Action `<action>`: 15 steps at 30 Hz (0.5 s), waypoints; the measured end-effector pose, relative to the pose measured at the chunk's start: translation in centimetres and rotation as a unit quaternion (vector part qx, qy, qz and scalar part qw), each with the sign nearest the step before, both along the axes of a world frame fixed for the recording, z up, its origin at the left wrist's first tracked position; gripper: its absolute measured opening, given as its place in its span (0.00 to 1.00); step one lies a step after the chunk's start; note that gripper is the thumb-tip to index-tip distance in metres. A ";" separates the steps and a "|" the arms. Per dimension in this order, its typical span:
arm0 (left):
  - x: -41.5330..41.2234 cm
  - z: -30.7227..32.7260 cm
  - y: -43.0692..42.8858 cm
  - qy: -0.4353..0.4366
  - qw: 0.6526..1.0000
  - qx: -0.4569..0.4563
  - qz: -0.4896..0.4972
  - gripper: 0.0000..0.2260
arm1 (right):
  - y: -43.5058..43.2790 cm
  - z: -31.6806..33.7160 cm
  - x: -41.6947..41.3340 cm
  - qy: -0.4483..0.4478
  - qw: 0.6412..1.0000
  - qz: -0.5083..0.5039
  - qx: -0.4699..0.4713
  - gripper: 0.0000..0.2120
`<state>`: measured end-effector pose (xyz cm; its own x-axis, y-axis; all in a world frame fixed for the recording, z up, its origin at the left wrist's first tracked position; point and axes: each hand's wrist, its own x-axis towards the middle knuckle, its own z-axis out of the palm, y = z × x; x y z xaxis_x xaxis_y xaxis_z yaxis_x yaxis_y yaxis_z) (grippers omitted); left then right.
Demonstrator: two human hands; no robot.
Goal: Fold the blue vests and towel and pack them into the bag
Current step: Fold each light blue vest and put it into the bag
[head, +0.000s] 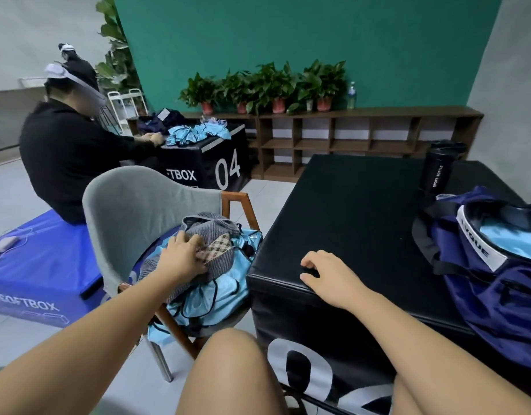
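Nearest the camera, the right grip (pixel 327 275) rests on the near left corner of the black padded desk (pixel 357 211). Its fingers are loosely bent and hold nothing.

Left of it in the frame and slightly farther out, the left grip (pixel 182 254) is on the grey woven towel with a checked patch (pixel 210 232). Its fingers curl into the cloth beside the patch, so this hand appears to have hold of the towel. The towel is bunched, and its longer run goes from lower left to upper right. It lies on top of the heap of light blue vests with black trim (pixel 216 298). Both sit on the seat of the grey-backed wooden chair (pixel 132 205), just beside the desk's left side.

The coming move turns on this layout. The towel is already under the left grip, the bare desk top lies to its right, and the right grip is the nearer one to that surface. The towel probably has to be lifted rightward over the desk edge and spread there, with the right grip taking its free end.

Farther right, on the desk's right edge, the navy blue duffel bag (pixel 491 295) stands unzipped with a light blue fabric (pixel 515 238) already inside. It is well apart from the towel, and the right grip lies between them. Behind the bag stands a black sport bottle (pixel 437 169).
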<state>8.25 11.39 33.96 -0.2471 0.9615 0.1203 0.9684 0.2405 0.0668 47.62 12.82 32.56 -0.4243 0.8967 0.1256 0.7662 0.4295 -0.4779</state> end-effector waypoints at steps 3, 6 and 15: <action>-1.1 -0.2 -0.3 0.014 0.999 0.006 0.034 0.35 | 0.2 -0.2 -0.5 0.001 1.000 -0.001 0.006 0.11; -2.5 -0.1 0.0 -0.043 0.998 -0.033 0.040 0.45 | 0.4 -0.4 -0.7 0.000 1.000 -0.001 0.006 0.12; -4.5 4.4 2.3 -0.096 0.993 -0.041 0.058 0.25 | 2.0 -1.2 -0.9 0.017 1.000 -0.002 0.019 0.07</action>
<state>3.79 13.72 38.31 -0.3670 0.9301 -0.0169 0.9051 0.3612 0.2242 46.74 14.85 31.33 -0.4160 0.8924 0.1749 0.7512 0.4456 -0.4870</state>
